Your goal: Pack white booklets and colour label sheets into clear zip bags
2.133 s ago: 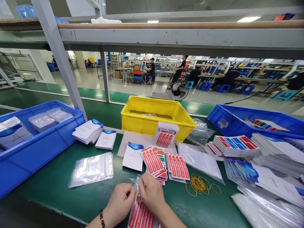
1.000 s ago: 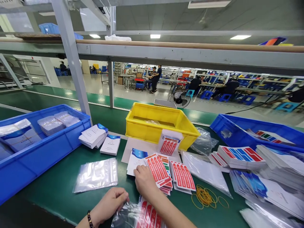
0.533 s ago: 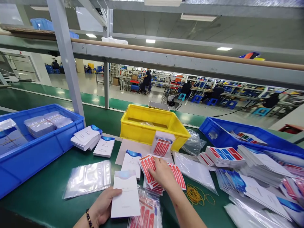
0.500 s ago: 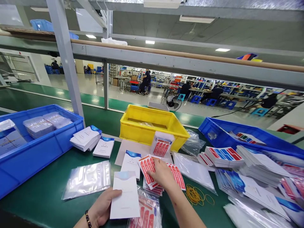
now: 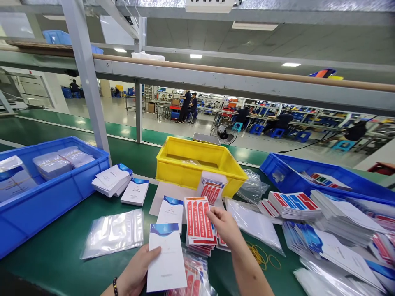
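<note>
In my left hand is a white booklet with a blue band along its top, pinched under the thumb. My right hand pinches a red-and-white label sheet by its right edge, above a stack of similar sheets. Just behind the held booklet, another booklet lies on the table. Below the stack, a clear bag with red labels is partly covered by the held booklet. More label sheets stand upright against the yellow bin.
A yellow bin stands at the back, between a blue bin and another blue bin. Clear bags lie left; booklet stacks sit behind them. Rubber bands and piled booklets lie right.
The label sheet in my right hand has straightened from a tilted fan above the stack, and that hand has moved right. My left hand and its booklet have shifted slightly right.
</note>
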`<state>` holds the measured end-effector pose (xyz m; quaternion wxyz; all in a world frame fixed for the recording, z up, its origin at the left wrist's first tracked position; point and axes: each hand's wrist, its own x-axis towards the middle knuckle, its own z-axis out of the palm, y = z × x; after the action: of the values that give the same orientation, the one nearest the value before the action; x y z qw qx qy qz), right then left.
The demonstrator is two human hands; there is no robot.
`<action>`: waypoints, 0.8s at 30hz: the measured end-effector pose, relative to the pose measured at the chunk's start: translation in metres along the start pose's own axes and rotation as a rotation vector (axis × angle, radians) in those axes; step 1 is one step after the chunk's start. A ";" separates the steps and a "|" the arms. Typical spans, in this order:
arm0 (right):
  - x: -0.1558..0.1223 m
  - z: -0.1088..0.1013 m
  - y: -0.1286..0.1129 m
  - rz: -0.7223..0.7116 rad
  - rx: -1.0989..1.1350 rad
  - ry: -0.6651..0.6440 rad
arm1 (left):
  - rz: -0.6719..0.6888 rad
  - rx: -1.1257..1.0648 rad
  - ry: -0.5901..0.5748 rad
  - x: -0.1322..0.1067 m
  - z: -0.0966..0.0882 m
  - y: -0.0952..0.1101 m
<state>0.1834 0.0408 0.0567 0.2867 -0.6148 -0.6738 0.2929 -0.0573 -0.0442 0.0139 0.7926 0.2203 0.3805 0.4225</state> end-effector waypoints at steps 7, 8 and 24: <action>-0.043 0.041 -0.012 0.180 0.630 -0.320 | 0.071 0.032 -0.004 0.009 0.018 -0.012; -0.046 0.048 -0.013 0.197 0.621 -0.333 | 0.080 0.065 -0.018 0.009 0.020 -0.013; -0.032 -0.006 0.034 0.180 1.032 0.185 | 0.188 1.053 -0.168 0.036 0.054 0.014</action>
<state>0.2127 0.0112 0.0339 0.5839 -0.4726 -0.3584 0.5542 -0.0095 -0.0079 0.0414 0.5616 0.6539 0.4546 0.2244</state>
